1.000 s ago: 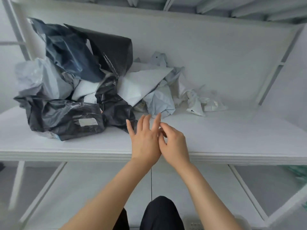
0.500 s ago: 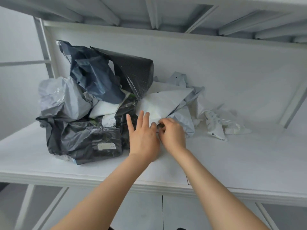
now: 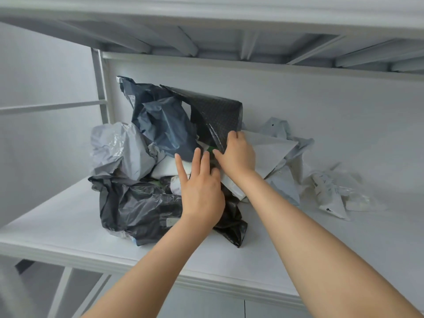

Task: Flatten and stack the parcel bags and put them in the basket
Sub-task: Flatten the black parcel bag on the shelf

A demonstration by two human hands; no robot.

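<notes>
Black dotted bag (image 3: 215,111) crowns the heap at centre frame on the white shelf (image 3: 57,226). Your right hand (image 3: 238,154) pinches its lower edge while your left hand (image 3: 200,191) rests flat, fingers spread, on the heap. Tug sharply and the navy bag (image 3: 165,125) leaning against it may tumble off the shelf.
</notes>
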